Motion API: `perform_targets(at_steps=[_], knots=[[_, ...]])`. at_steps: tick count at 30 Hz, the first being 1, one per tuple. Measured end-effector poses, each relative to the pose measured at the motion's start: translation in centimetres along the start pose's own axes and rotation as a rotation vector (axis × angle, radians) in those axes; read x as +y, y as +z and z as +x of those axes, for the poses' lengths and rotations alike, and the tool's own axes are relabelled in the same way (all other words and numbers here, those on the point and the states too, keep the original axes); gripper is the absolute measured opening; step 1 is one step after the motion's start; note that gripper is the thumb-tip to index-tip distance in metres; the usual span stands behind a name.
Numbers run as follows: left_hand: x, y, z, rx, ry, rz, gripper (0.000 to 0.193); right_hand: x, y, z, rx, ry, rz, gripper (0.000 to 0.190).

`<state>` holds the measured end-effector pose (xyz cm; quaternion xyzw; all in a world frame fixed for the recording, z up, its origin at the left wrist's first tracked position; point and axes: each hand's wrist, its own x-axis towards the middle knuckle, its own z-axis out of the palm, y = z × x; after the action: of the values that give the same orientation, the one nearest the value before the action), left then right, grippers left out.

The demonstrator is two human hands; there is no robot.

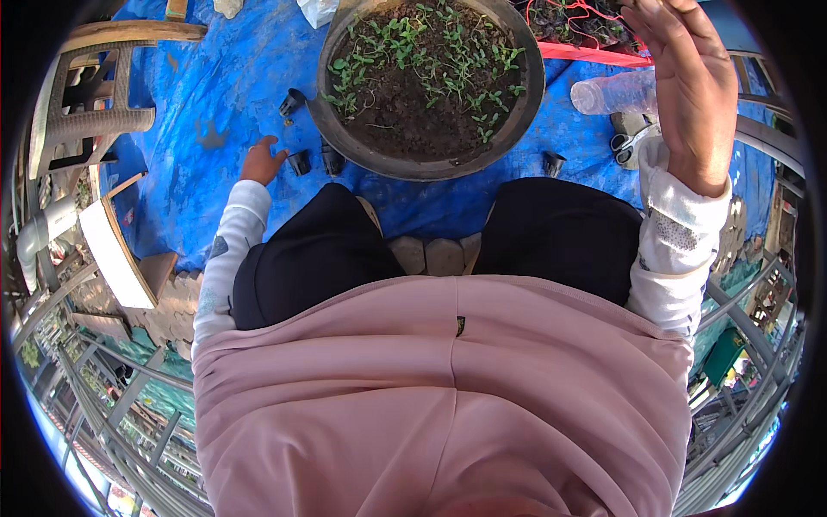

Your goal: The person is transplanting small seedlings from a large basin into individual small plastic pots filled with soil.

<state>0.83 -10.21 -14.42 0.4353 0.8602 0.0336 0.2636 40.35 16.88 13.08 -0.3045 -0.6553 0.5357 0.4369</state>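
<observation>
A wide round basin [429, 169] of dark soil and green seedlings [404, 42] stands before my knees. My left hand [261, 160] is left of it with fingers apart, holding nothing, near a small black plastic pot [299, 163]. Another black pot [333, 160] stands against the basin, and a tipped one [293, 102] lies farther up. My right hand [691, 84] is raised at the upper right; its fingertips run to the picture's edge, and whether it holds anything cannot be told. One more black pot [553, 164] is right of the basin.
A blue tarpaulin [187, 194] covers the ground. At the upper right are a red crate [591, 53] with plants, a clear plastic bottle [610, 94] and scissors [625, 147] on a stone. A brown plastic chair [97, 123] and a white board [116, 252] are at the left.
</observation>
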Motion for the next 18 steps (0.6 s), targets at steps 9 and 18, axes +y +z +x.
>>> perform_targets(at_steps=[9, 18], knots=[[0.6, 7.6, 0.0, 0.123, -0.023, -0.031, 0.039, 0.6, 0.0, -0.1, 0.014, 0.119, 0.034, 0.022], [11.9, -11.7, -2.0, 0.394, -0.040, -1.340, 0.034, 1.8, 2.4, 1.5, -0.087, 0.091, 0.098, 0.016]])
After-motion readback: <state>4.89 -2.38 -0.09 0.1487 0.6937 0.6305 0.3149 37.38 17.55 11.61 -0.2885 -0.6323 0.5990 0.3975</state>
